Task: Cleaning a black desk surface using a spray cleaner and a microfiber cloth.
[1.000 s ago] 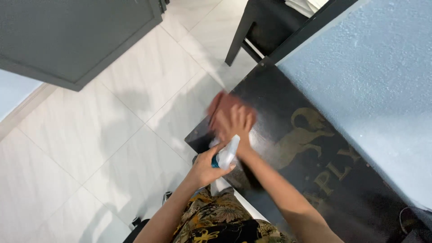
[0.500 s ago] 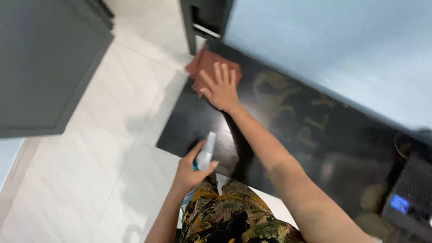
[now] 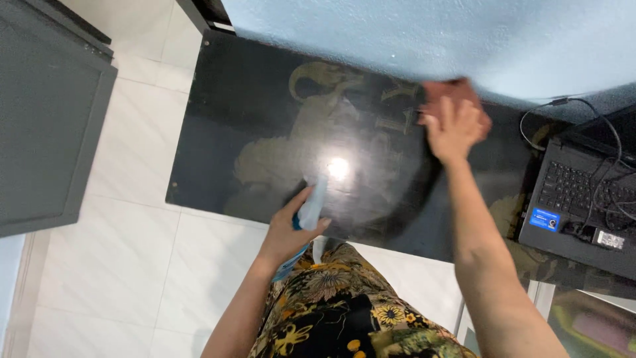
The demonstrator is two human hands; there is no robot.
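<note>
Two hands: left [image 3: 286,229] grips spray bottle [image 3: 311,205] (contents unseen), right [image 3: 454,126] presses cloth [image 3: 445,89].

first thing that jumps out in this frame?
The glossy black table with a faded gold animal figure and a bright light glare at its centre. The right hand presses a reddish cloth at the table's far edge; the left hand grips a spray bottle near the front edge.

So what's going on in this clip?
A person stands at a glossy black table with a gold animal design. The right hand presses a reddish cloth flat on the tabletop near the wall. The left hand holds a small spray bottle over the front edge. An open laptop with cables sits at the right.
</note>
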